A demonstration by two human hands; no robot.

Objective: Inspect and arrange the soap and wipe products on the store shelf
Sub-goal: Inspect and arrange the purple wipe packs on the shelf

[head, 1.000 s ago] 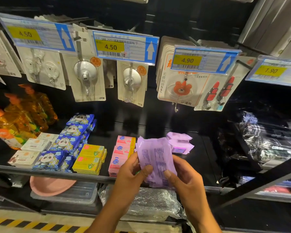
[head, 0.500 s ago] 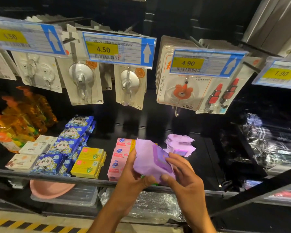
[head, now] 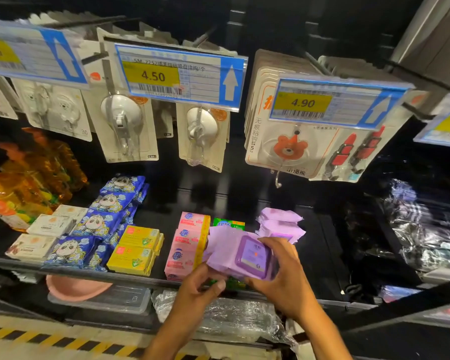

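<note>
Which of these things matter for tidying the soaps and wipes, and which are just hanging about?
Job: purple wipe pack, left hand, right hand, shelved purple packs, pink soap boxes, yellow soap boxes.
Bystanders: hanging hooks, price tags, orange bottles, pink basin.

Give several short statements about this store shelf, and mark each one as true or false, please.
1. The held purple soft plastic wipe pack shows its darker lid to the camera. True.
2. The yellow cardboard soap boxes lie right of the pink cardboard soap boxes. False: they lie left of them.
3. More purple wipe packs lie stacked on the black shelf, beyond the held one. True.
4. The price tag above the orange bear hook card reads 4.50. False: it reads 4.90.
</note>
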